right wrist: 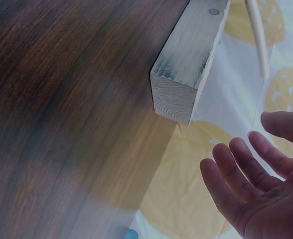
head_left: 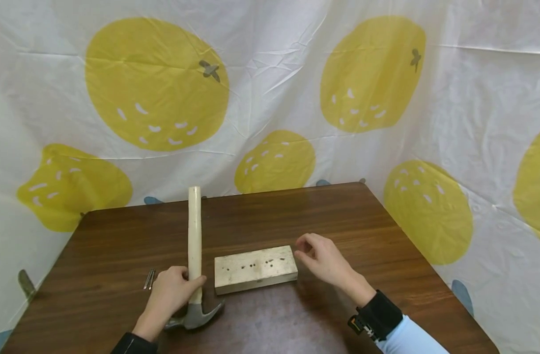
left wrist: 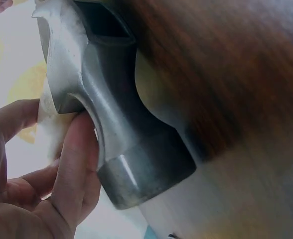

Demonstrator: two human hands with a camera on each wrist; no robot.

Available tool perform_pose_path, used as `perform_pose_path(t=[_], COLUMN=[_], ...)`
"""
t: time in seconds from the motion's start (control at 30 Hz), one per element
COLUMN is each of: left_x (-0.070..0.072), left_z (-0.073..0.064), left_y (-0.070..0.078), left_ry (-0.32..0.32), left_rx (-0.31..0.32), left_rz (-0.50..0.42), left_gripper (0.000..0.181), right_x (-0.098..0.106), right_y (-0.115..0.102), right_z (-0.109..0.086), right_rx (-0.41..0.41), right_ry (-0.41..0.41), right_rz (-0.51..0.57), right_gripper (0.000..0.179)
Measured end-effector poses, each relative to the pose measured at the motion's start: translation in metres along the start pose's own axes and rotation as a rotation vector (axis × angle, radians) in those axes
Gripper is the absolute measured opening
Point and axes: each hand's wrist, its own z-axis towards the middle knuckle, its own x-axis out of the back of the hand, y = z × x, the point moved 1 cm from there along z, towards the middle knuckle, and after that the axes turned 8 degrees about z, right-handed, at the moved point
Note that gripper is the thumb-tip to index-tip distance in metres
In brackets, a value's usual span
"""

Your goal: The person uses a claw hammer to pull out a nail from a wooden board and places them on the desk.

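Observation:
My left hand [head_left: 169,292] grips a claw hammer [head_left: 194,231] low on its pale wooden handle, just above the metal head. The handle points away from me, and the claw curves toward the right. In the left wrist view the hammer's steel head [left wrist: 119,119] fills the middle, with the thumb and fingers [left wrist: 72,179] around the handle behind it. A pale wooden block [head_left: 256,268] with several dark holes in its top lies right of the hammer. Beside the block's right end is my right hand [head_left: 327,263], loosely bent and holding nothing, apart from the wood in the right wrist view.
Several thin nails [head_left: 149,279] lie on the dark wooden table [head_left: 132,236] left of my left hand. Behind the table and along its right side hangs a white curtain [head_left: 270,88] printed with yellow lemons.

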Motion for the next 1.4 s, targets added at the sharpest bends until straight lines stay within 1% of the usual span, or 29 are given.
perform_pose_path(t=[0.37,0.5,0.7,0.93,1.17,1.4], left_x=[-0.007,-0.01,-0.01,-0.009,-0.014,-0.015], left_z=[0.006,0.007,0.007,0.007,0.008,0.006], left_y=[0.0,0.002,0.007,0.009,0.01,0.011], left_ry=[-0.016,-0.022,-0.024,-0.042,-0.027,-0.024], left_rx=[-0.009,-0.031,-0.052,-0.037,-0.054,-0.038], left_rz=[0.047,0.052,0.072,0.078,0.092,0.097], left_gripper=[0.036,0.035,0.036,0.037,0.037,0.037], right_x=[-0.001,-0.001,-0.001,-0.001,-0.002,-0.003], right_y=[0.002,0.003,0.002,0.003,0.004,0.007], right_z=[0.0,-0.001,-0.001,-0.001,-0.002,-0.005], right_rx=[-0.018,-0.015,-0.002,-0.017,-0.024,-0.027], right_ry=[-0.02,-0.023,-0.025,-0.037,-0.04,-0.038], right_rz=[-0.005,-0.002,0.012,0.022,0.003,-0.002], right_gripper=[0.012,0.014,0.013,0.012,0.011,0.011])
